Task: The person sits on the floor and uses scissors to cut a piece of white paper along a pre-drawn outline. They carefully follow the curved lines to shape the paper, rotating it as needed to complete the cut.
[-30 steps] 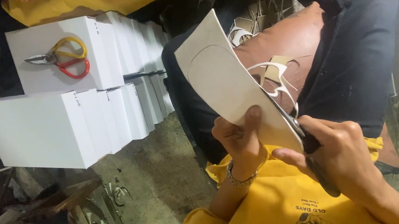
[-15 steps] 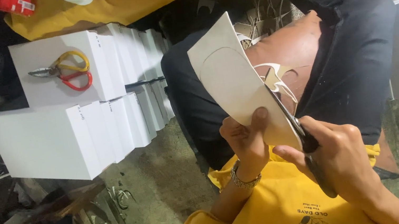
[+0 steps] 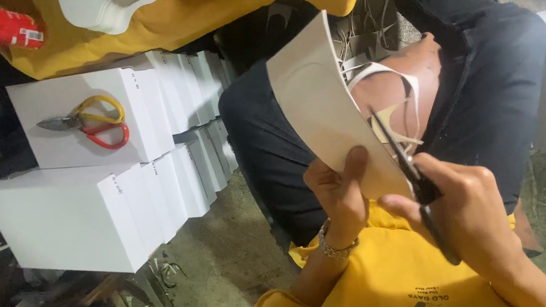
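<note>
Cardboard [image 3: 324, 109] is what you have in hand: a pale curved sheet held upright over your lap, its lower edge pinched in your left hand [image 3: 339, 194], thumb clamped on the near face. Your right hand [image 3: 468, 206] is clenched round the handles of the dark scissors [image 3: 409, 172], whose blades bite into the sheet's right edge just above your fingers. Thin curled offcuts [image 3: 395, 94] hang on the far side, over the brown bag [image 3: 415, 83] on your knees.

To cut well, keep the left thumb close to the blades but clear of them, so the sheet stays stiff where the scissors work. Turn the cardboard into the blades rather than twisting your right wrist (the curve will likely come out smoother that way). Take long, unhurried closes and stop short of the tips, which I judge would leave fewer nicks along the edge.

A second pair of scissors [image 3: 89, 124], with yellow and red handles, lies on the upper stack of white boxes [image 3: 71, 215] at your left, well apart from both hands.
</note>
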